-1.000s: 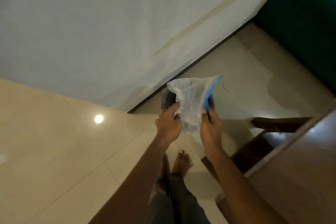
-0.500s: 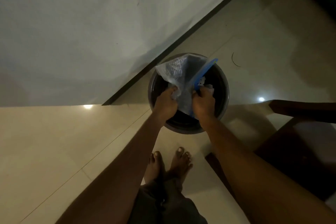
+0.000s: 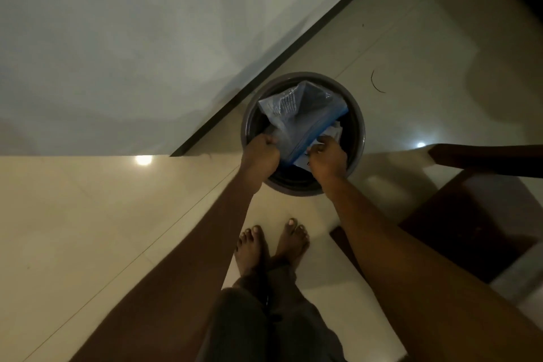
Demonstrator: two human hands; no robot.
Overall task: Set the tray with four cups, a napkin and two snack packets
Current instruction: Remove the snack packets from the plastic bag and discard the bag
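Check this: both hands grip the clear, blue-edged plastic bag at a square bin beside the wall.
Wrong on one point: the bin is round, not square, as the head view shows. The left hand and right hand both grip the plastic bag at it.

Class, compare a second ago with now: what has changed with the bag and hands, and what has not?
The clear plastic bag has gone down from above the round bin into its mouth, both hands lowering with it. Nothing was let go: left hand and right hand keep their grip on the bag's near edge. The bin stays by the wall.
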